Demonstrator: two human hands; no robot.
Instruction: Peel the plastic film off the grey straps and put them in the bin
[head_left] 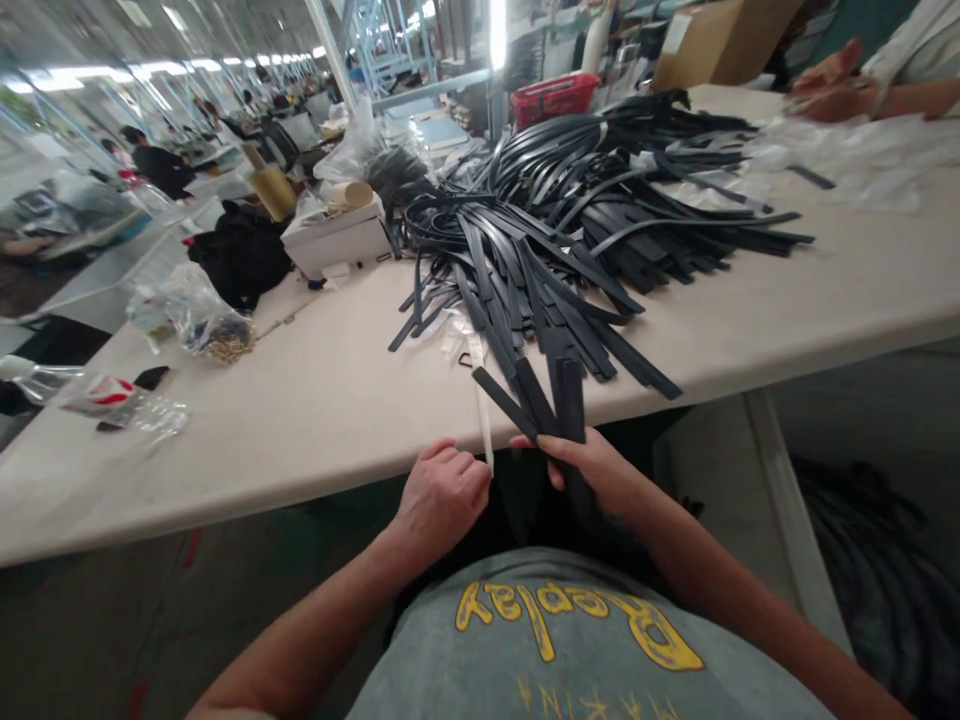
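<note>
While holding a few dark straps [568, 400] just off the near edge of the tabletop [315, 420], has the right grip [592, 465] clamped on them, thumb laid across the top. Has their flat ends pointing up and away over the edge, one slanting left, the others standing closer to straight, all in front of a larger heap [517, 260].

Holds the left grip [446, 492] curled into a loose fist, fingers together, near the right one but apart from it. Has the end of a white strip [482, 410] right at that fist, running down from the tabletop past the edge; cannot tell whether pinched or only touched. Has a small buckle [465, 360] lying just left of the strip.

Faces the heap across the middle of the tabletop, made of similar straps, with loose ends toward the edge and loops farther back. Sees a second bunch [637, 215] against it on the right, and a red basket [555, 98] beyond. Has a white box [337, 240] left of the heap, topped by a cardboard roll [351, 194], with black cloth [238, 250] beside it. Sees, nearer, a clear bag [210, 320] of small pieces, and at far left a bottle [52, 382] lying down. Sees another person's hand [829, 85] at upper right, near crumpled plastic [862, 155].
</note>
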